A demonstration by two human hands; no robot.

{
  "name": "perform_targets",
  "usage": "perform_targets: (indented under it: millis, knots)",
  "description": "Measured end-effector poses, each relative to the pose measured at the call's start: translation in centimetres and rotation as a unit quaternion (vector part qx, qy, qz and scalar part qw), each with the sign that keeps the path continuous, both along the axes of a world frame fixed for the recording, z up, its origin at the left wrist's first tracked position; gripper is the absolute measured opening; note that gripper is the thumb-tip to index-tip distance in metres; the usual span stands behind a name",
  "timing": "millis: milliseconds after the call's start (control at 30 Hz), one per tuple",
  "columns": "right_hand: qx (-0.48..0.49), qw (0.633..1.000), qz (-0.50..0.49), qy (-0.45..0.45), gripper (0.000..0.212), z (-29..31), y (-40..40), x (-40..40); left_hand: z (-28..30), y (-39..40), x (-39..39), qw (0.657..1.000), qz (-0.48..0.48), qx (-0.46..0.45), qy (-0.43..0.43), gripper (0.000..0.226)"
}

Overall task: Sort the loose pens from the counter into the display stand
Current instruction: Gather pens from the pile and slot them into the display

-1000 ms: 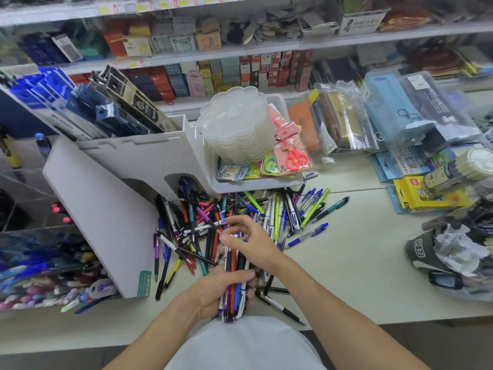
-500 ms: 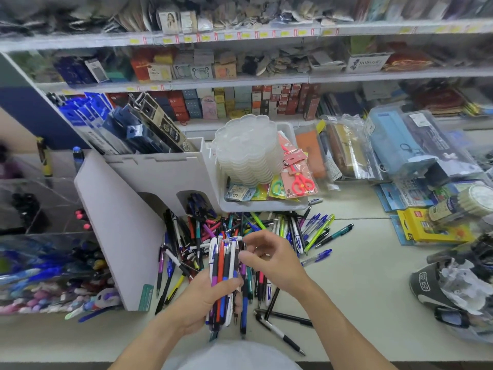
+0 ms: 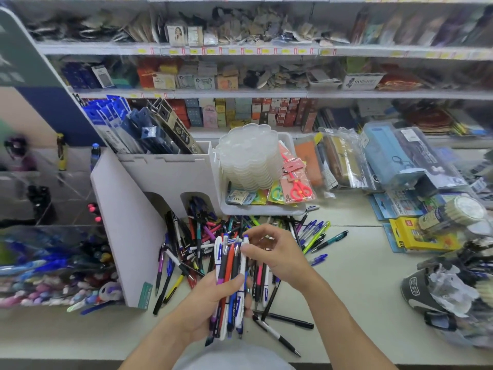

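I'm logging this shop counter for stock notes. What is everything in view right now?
bundle of pens: several, mixed colours, held upright over the counter
loose pens: many, mixed, piled before the stand
display stand: one, white, left of the pile
tray: one, white, behind the pile
scissors: one pack, red on pink, in the tray
shelves: stocked, blurred, at the back
left hand: grips the bundle
right hand: pinches the bundle's top

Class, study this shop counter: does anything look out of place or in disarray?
Yes. A heap of loose pens lies scattered and criss-crossed on the counter before the white display stand. The left hand grips a bundle of pens; the right hand touches its tops.
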State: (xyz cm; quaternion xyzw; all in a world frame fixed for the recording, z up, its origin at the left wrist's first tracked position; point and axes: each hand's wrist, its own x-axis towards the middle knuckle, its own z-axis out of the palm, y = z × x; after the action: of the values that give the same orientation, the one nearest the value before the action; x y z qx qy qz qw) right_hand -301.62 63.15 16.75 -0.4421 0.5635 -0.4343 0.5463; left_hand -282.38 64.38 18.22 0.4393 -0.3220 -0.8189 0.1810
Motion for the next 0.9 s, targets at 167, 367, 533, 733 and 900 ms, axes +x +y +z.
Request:
perform_targets:
  millis: [167,367,533,733,900]
  knots:
    - [0.030,0.995,-0.055,-0.077,0.019,1.1,-0.1,-0.6,0.0,1.0,0.9,0.999,0.007,-0.002,0.047,0.029]
    - [0.047,0.996,0.070,0.035,0.014,3.0,0.2,0.4,-0.9,2.1,2.1,0.997,-0.065,-0.033,-0.008,0.045]
    - [0.087,0.966,0.216,0.114,0.014,3.7,0.0,1.3,-1.1,3.0,2.4,0.990,-0.133,-0.053,0.004,0.032]
    - [0.102,0.959,0.235,0.120,0.015,3.9,0.2,1.0,-1.3,3.3,3.1,0.990,-0.127,-0.055,0.011,0.029]
    - [0.103,0.964,0.196,0.145,0.012,4.4,-0.1,0.5,-1.1,3.3,3.9,0.989,-0.126,-0.076,-0.031,0.036]
